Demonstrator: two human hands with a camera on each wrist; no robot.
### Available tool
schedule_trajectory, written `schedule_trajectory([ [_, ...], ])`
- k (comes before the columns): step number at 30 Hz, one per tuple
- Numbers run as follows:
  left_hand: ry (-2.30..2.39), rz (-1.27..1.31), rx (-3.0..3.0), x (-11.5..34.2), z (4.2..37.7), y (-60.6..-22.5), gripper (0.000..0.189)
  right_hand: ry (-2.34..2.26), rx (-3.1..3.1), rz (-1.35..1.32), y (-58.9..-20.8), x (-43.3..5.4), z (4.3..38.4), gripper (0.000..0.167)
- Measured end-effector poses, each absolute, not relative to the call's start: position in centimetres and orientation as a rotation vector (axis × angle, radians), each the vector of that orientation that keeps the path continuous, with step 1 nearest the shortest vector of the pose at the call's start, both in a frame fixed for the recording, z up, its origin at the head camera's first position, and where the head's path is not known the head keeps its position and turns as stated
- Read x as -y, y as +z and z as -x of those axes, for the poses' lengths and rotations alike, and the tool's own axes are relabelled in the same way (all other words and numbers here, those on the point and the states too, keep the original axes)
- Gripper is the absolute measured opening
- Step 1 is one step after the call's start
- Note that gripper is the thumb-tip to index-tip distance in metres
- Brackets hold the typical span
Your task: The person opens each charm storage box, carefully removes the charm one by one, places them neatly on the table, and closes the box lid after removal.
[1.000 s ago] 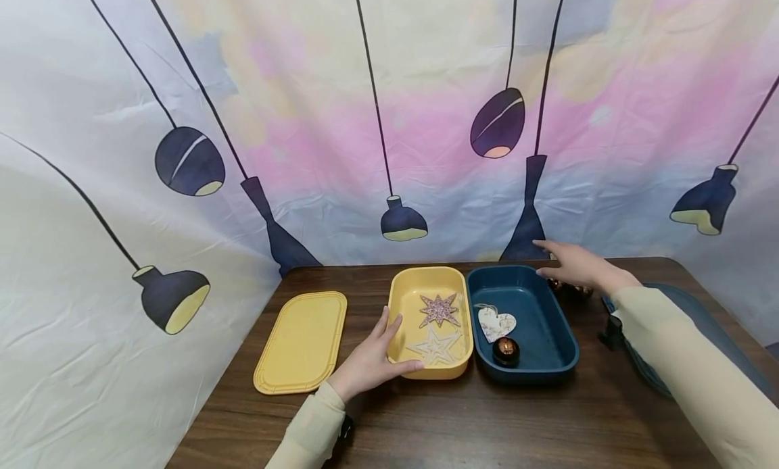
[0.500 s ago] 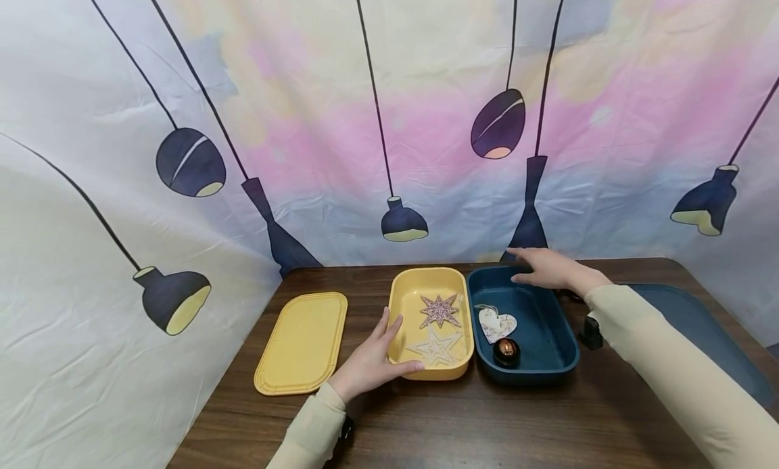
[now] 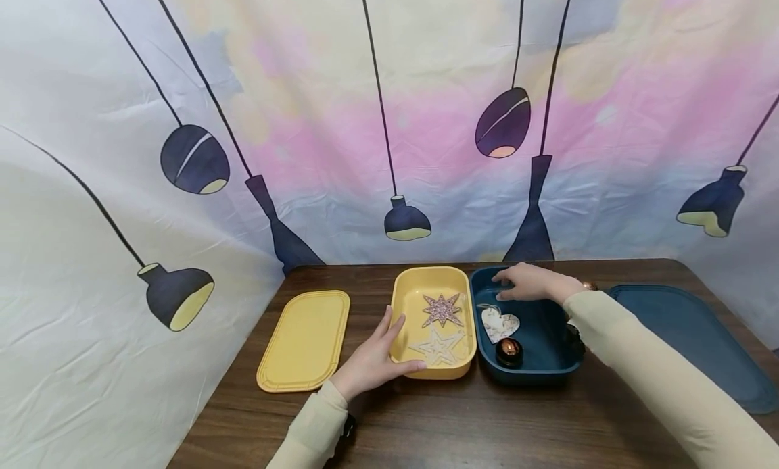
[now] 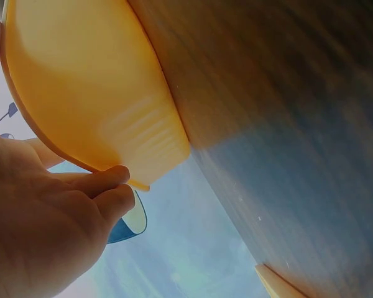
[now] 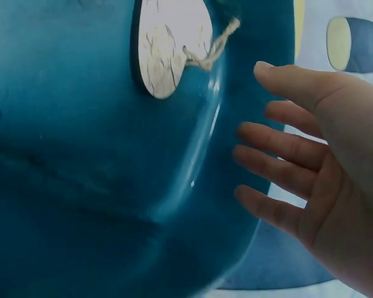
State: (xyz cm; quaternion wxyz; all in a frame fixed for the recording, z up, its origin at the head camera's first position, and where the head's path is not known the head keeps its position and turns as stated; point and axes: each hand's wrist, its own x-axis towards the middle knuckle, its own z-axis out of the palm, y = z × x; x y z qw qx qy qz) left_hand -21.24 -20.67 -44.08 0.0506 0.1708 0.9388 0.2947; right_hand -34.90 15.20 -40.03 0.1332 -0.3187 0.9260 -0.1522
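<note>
My left hand (image 3: pixel 379 362) holds the near left corner of a yellow box (image 3: pixel 397 293), thumb at its front rim and fingers along its left side. Inside lie a glittery pink star ornament (image 3: pixel 441 310) and a pale star ornament (image 3: pixel 438 347). Over the back of the dark blue box (image 3: pixel 550 372), my right hand (image 3: pixel 531 284) reaches in with fingers spread and nothing between them. Below that hand is a white heart ornament (image 5: pixel 165 43) with a twine loop. A dark round piece with a coppery top (image 3: pixel 509 352) sits in front of the heart.
A yellow lid (image 3: pixel 304 340) lies flat at the left of the wooden table (image 3: pixel 426 422). At the right lies a dark blue lid (image 3: pixel 688 340), partly covered by my sleeve. A coppery object (image 3: pixel 589 286) shows behind my right wrist. A printed cloth (image 3: pixel 450 171) hangs behind the table.
My right hand has moved left and down, from beside the blue box's right rim to over its back part. My left hand stays on the yellow box.
</note>
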Motion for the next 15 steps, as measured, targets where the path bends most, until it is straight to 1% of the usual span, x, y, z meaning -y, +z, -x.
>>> schedule_trajectory([
  [9, 0.887, -0.523, -2.864, 20.7, 21.4, -44.2, 0.109, -0.393, -2.641, 0.937, -41.0, -13.6, 34.6, 0.043],
  [15, 0.893, -0.52, -2.859, 20.8, 21.3, -44.2, 0.109, -0.397, -2.605, 0.925, -41.8, -13.2, 34.6, 0.031],
])
